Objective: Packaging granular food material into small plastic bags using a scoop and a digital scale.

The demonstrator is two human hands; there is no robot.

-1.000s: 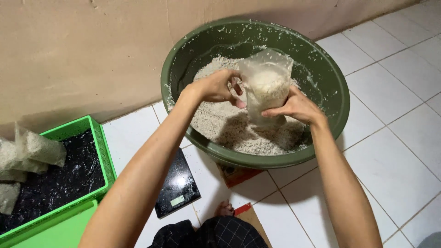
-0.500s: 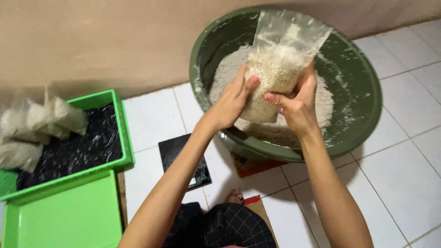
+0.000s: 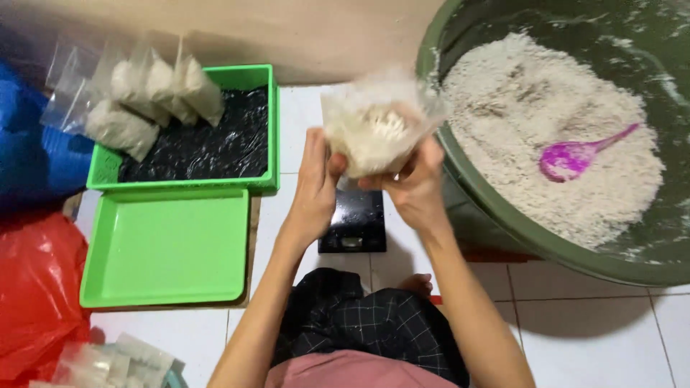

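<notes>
Fingers (image 3: 338, 167) of both hands curl in around a clear plastic bag (image 3: 374, 126) half full of pale grain, and that is the whole grip right now: left hand (image 3: 314, 179) cupping the bag's left side, thumb up against the plastic, right hand (image 3: 415, 183) closed under and around the lower right corner. The bag hangs in the air between them, above a small black scale (image 3: 353, 219) on the white tiled floor (image 3: 589, 323), just left of the big dark green basin (image 3: 503, 215). It is blurred, so the exact fold of its top edge is hard to read.

Now, the handling. Thin film like this looks soft and slack, with no shape of its own; the grain inside gives it all its body and weight, and that load probably shifts and slumps whenever the bag tilts. Slippery too, I would judge. Best hold seems low, under the filled belly, with a second grip on the empty neck above the grain.

Around them: the basin holds a heap of the same pale grain with a pink scoop (image 3: 578, 154) lying on it. Off to the left, a green crate (image 3: 266, 129) lined with black plastic carries several filled bags (image 3: 147, 97), and a shallow green tray (image 3: 165, 248) sits just in front of it. A red plastic sack (image 3: 32, 287) slumps at far left.
</notes>
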